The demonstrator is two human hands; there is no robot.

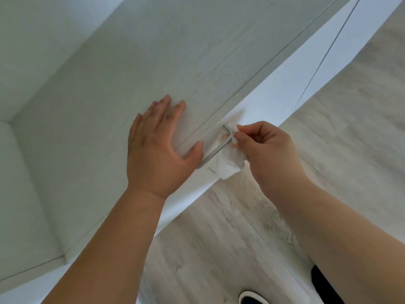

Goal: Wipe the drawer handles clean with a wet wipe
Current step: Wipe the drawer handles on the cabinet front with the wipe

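Observation:
A thin metal drawer handle [215,151] runs along the white drawer front [258,99] just below the cabinet's top edge. My right hand [266,148] pinches a white wet wipe [229,162] against the handle's far end; the wipe carries orange-brown smears. My left hand [156,148] lies flat, fingers spread, on the pale wood-grain cabinet top [135,69], its thumb hooked over the edge and touching the handle's near end. That near end is partly hidden behind the thumb.
A white wall [19,161] meets the cabinet top on the left. Pale wood-look flooring [230,249] lies below the drawer fronts. A dark shoe with a white rim [252,298] and a dark trouser leg [324,286] show at the bottom edge.

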